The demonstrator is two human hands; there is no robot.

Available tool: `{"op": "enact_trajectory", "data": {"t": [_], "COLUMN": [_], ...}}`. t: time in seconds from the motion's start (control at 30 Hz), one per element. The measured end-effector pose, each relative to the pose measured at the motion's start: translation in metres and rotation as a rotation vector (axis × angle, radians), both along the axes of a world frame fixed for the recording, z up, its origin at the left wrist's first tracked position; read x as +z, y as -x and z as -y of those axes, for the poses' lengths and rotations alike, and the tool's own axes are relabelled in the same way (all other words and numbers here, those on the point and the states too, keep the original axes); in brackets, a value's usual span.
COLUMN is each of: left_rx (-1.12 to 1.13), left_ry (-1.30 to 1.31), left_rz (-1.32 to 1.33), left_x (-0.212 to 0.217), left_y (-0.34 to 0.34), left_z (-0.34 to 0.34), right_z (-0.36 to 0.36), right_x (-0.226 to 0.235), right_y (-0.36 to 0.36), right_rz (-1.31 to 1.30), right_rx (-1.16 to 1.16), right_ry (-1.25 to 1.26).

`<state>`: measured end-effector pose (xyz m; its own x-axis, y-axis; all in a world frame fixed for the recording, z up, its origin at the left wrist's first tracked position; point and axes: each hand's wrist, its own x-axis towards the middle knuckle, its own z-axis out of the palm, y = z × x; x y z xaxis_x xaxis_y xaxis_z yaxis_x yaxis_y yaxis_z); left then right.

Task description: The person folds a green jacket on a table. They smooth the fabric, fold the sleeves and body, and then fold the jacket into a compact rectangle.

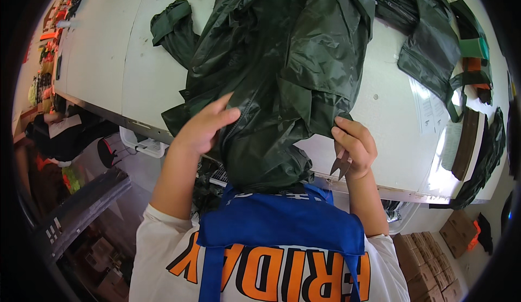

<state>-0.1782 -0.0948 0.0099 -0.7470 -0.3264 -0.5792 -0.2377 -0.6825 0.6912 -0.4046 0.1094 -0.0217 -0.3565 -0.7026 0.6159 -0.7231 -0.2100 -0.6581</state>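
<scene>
Dark-green jacket [282, 69] hides the table [108, 58] edge at 6 o'clock. Left hand [203, 126] rests flat, fingers apart; right hand [354, 146] pinches fabric, gripping thread snips [340, 165].

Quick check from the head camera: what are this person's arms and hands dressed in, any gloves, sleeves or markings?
Both hands are bare, no gloves: left hand, right hand. The forearms are bare as well, with no watch or bands that I can see. The sleeves are short and white, ending near the upper arm. A blue apron bib with blue straps covers the chest.
</scene>
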Motion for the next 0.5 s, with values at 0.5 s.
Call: {"op": "enact_trajectory", "data": {"t": [0.5], "left_rx": [-0.381], "left_ry": [1.595], "left_rz": [-0.165], "left_x": [0.004], "left_y": [0.079], "left_z": [-0.007], "right_z": [-0.032], "right_x": [0.002], "right_y": [-0.007], "right_rz": [0.234], "right_rx": [-0.071], "right_ry": [-0.037]}}
